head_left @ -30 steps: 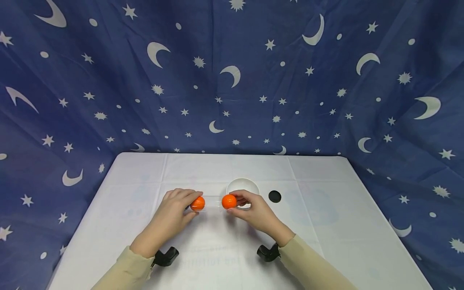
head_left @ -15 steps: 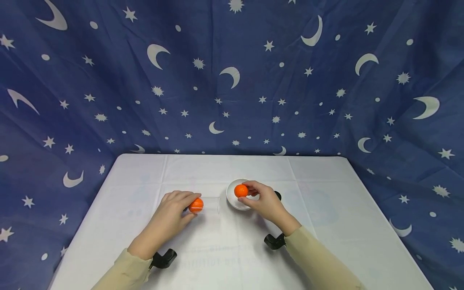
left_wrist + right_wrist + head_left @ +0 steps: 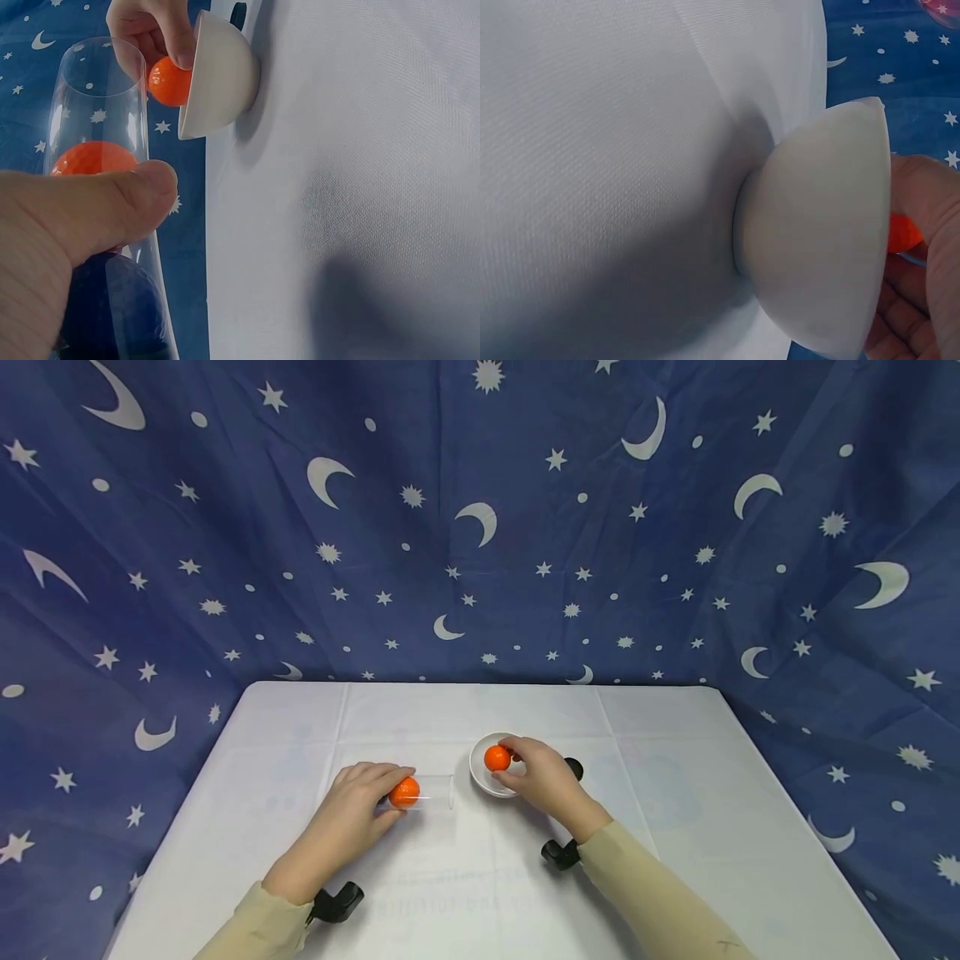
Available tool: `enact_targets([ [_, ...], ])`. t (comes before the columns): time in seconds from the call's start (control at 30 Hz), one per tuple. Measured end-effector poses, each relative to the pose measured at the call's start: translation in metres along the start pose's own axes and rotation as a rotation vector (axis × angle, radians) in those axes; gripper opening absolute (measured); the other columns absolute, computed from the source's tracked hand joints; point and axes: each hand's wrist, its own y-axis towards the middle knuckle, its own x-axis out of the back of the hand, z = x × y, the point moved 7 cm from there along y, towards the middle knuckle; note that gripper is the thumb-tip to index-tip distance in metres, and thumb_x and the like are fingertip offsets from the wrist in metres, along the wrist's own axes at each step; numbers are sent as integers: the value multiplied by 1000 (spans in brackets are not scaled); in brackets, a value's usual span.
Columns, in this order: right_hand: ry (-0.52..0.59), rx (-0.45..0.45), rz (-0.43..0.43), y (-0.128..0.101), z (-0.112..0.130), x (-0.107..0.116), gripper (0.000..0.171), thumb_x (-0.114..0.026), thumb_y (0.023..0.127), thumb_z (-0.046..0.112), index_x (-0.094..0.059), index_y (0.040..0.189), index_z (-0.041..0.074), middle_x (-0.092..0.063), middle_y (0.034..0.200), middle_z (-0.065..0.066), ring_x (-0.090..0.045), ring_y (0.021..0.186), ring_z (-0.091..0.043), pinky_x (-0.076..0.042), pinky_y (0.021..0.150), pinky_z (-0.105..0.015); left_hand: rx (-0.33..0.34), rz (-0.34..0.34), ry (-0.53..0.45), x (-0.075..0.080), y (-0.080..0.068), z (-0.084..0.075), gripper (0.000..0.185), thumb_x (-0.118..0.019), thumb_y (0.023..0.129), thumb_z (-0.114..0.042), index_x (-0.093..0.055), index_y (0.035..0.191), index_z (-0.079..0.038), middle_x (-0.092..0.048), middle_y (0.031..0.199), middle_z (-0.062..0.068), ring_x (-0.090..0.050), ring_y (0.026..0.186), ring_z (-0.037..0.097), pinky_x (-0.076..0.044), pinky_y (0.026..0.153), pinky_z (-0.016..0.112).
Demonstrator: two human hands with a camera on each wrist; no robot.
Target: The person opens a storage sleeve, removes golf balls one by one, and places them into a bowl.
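My left hand [image 3: 347, 806] grips a clear cylinder [image 3: 438, 792] tilted on its side, its open mouth facing right. Inside, an orange ball [image 3: 405, 792] sits beside the fingers, and a dark blue ball [image 3: 112, 300] shows lower down in the left wrist view. With thumb and fingers my right hand [image 3: 551, 785] pinches another orange ball [image 3: 497, 757], dimpled like a golf ball, at the mouth of a white bowl [image 3: 480, 775]. The left wrist view shows this ball [image 3: 170, 81] right at the bowl's rim. From the right wrist view the bowl [image 3: 817, 225] hides most of it.
A black disc [image 3: 574, 768] lies on the table just beyond the right hand, partly covered by it. The white cloth-covered table [image 3: 675, 860] runs back to a blue curtain [image 3: 480, 568] with moons and stars. Black wrist mounts [image 3: 339, 902] hang under both sleeves.
From the cylinder's mouth, my right hand has carried its orange ball right to the bowl, then lowered slightly. My left hand stays nearly in place with the cylinder.
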Motion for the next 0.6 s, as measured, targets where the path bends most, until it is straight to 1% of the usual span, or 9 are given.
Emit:
enact_targets([
  [0.1,-17,-6,14,2,1,-3,45,-80,80,34,-65,119,16,-64,101,5,-58,90,-14,-49,82,-31,5,0,1,-1,-1,1,55,-85,74,-19,-65,125,-12,-64,119,2,-56,109,24,-38,97,44],
  [0.3,-32,-29,58,7,1,-10,38,-81,79,32,-67,110,15,-62,93,6,-58,85,-16,-49,79,-31,16,7,-10,-2,-3,2,55,-85,74,-18,-65,125,-14,-64,119,0,-55,109,22,-38,97,42],
  [0.47,-42,-44,74,9,1,-15,39,-82,78,30,-67,110,12,-61,92,4,-56,82,-15,-49,77,-32,26,24,-28,-3,-4,3,54,-84,76,-19,-65,126,-15,-64,120,-1,-55,110,21,-37,98,42],
  [0.6,-38,-60,83,10,1,-17,37,-81,78,30,-66,108,13,-61,94,4,-56,83,-14,-50,77,-31,27,25,-35,-3,-5,3,54,-84,76,-19,-65,126,-15,-64,120,-1,-55,110,21,-37,98,41],
])
